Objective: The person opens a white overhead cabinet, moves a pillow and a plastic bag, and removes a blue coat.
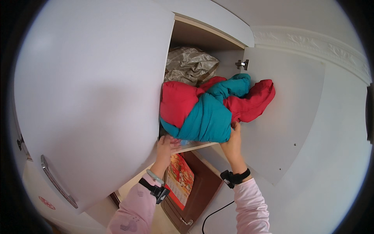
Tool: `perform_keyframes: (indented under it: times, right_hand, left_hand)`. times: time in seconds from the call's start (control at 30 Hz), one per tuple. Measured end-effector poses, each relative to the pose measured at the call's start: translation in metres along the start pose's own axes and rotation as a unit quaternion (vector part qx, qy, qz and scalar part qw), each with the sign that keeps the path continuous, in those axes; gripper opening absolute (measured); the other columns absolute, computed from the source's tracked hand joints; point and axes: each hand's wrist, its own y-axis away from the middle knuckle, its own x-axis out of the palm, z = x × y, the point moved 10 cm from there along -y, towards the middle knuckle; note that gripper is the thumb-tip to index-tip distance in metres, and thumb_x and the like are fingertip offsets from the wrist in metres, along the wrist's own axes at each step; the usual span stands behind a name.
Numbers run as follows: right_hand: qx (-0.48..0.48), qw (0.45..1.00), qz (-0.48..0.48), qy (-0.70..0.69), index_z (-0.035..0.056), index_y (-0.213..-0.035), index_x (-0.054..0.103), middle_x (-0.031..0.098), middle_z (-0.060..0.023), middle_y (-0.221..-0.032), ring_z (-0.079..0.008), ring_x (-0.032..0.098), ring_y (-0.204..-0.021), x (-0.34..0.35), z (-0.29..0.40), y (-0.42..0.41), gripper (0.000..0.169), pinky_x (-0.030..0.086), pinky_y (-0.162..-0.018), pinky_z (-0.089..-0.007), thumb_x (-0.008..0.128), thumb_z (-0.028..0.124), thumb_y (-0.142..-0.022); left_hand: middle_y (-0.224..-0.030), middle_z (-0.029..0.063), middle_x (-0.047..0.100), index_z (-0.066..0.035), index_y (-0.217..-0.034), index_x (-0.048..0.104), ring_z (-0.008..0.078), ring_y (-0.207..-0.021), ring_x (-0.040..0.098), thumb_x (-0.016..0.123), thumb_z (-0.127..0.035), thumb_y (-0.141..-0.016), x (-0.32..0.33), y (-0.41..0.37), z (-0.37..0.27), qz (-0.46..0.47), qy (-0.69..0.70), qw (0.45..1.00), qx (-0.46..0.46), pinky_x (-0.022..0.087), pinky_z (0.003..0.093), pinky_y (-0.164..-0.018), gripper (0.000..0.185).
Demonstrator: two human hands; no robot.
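Observation:
A bundle of red and teal padded fabric (207,117), perhaps clothing, fills the lower part of an open wall cabinet. Its puffy right end juts out past the opening, in front of the swung-out door (280,125). My right hand (232,144) holds the bundle's lower right corner, with some fingers hidden behind the fabric. At the cabinet's lower left edge, my left hand (166,147) has its fingers reaching in just under the bundle; whether they grip anything is unclear. Behind the bundle, a shiny beige-brown fabric bag or cover (191,65) sits crumpled inside.
A closed white cabinet door (96,87) with a metal handle (58,182) spans the left. Metal hinges (242,64) hold the right door. Below are a brown door (201,187), a red wall calendar (180,181) and a black cable (214,212). Moulded cornice (306,41) runs along the upper right.

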Motion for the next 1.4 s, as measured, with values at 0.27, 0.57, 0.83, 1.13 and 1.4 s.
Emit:
perform_keyframes:
  times: [0.27,0.57,0.83,1.13,1.4]
  right_hand:
    - [0.275,0.88,0.122,-0.369,-0.0038,-0.129,0.042,0.049,-0.0181,-0.127,-0.0309,0.05,-0.114,0.001,-0.055,0.092,0.072,0.041,-0.097,-0.0386,0.077,0.023,-0.071]
    - [0.38,0.742,-0.01,-0.552,-0.0021,-0.138,0.029,0.046,-0.0163,-0.134,-0.0292,0.052,-0.117,0.024,-0.063,0.147,0.072,0.042,-0.097,-0.0474,0.069,0.019,-0.082]
    - [0.508,0.67,0.098,-0.533,0.0001,-0.134,0.037,0.049,-0.0148,-0.132,-0.031,0.051,-0.118,0.042,-0.068,0.219,0.063,0.041,-0.097,-0.0551,0.069,0.017,-0.083]
    - [0.517,0.536,0.06,-0.664,0.008,-0.135,0.04,0.047,-0.0101,-0.135,-0.0322,0.049,-0.121,0.086,-0.072,0.279,0.061,0.039,-0.097,-0.059,0.069,0.011,-0.082]
    - [0.542,0.55,0.013,-0.635,0.0146,-0.131,0.047,0.053,-0.0064,-0.129,-0.0251,0.055,-0.112,0.106,-0.08,0.323,0.046,0.047,-0.093,-0.0476,0.063,0.013,-0.087]
  left_hand:
    - [-0.146,0.0142,0.031,-0.007,-0.145,0.019,0.0346,-0.13,0.038,0.055,-0.057,-0.084,0.064,0.051,-0.053,0.116,0.246,0.958,-0.087,0.037,0.056,-0.101,0.087]
    - [-0.148,0.0054,0.028,-0.019,-0.149,0.015,0.0259,-0.13,0.036,0.06,-0.029,-0.091,0.048,0.067,-0.056,0.137,0.004,0.989,-0.053,0.043,0.0555,-0.093,0.073]
    - [-0.137,0.0142,0.043,-0.011,-0.146,0.02,0.0261,-0.119,0.048,0.073,-0.019,-0.078,0.034,0.07,-0.035,0.129,-0.177,0.974,-0.061,0.044,0.0379,-0.095,0.087]
    - [-0.127,0.0154,0.045,-0.003,-0.118,0.049,0.029,-0.119,0.045,0.065,0.0,-0.069,0.017,0.078,-0.015,0.098,-0.421,0.893,0.129,0.036,0.0342,-0.101,0.052]
    - [-0.142,0.0176,0.037,0.0,-0.098,0.058,0.0318,-0.125,0.042,0.061,0.006,-0.071,0.019,0.094,-0.012,0.109,-0.401,0.897,0.151,0.035,0.0333,-0.101,0.028]
